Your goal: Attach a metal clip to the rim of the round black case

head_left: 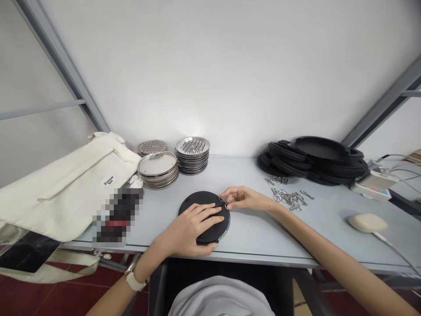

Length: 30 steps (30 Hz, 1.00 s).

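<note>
A round black disc (205, 196) lies on the table in front of me, with a coloured strip showing along its right edge. My left hand (194, 226) rests flat over it, fingers spread on top and thumb at the near edge. At the disc's upper right rim, my right hand (241, 198) pinches a small metal clip (222, 201) between thumb and fingers. The clip touches the rim; whether it is hooked on, I cannot tell. To the right lies a loose pile of similar metal clips and rings (289, 197).
Stacks of round metal grater plates (192, 153) and plain metal discs (158, 169) stand at the back left. Black round trays (322, 151) are piled at the back right. A cream bag (75, 180) leans at the left; a white corded device (367, 222) lies right.
</note>
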Available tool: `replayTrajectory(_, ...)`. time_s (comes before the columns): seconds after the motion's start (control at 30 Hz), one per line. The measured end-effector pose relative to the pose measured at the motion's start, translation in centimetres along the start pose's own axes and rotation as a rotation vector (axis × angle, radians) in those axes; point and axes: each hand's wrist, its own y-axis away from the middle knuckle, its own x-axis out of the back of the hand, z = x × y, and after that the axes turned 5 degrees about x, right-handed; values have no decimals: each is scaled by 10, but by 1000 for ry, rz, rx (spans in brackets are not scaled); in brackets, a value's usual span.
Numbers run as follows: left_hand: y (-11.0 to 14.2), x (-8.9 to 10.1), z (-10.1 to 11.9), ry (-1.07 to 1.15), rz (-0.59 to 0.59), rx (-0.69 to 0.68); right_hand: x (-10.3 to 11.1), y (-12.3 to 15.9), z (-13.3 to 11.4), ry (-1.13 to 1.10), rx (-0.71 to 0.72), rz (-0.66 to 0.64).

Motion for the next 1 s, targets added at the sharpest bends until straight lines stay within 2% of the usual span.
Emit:
replayTrajectory(0.13,0,0,0,-2,2,3,0,2,-6,34,4,-17)
replayTrajectory(0.3,0,0,0,-4,5,-1,-2,-1,-6,135,45,63)
replayTrajectory(0.63,1,-1,0,-9,8,-1,-7,-5,5,51,26,131)
replayTrajectory(1.0,1,-3,-1,-4,12,4,-6,-7,5,6,14,125)
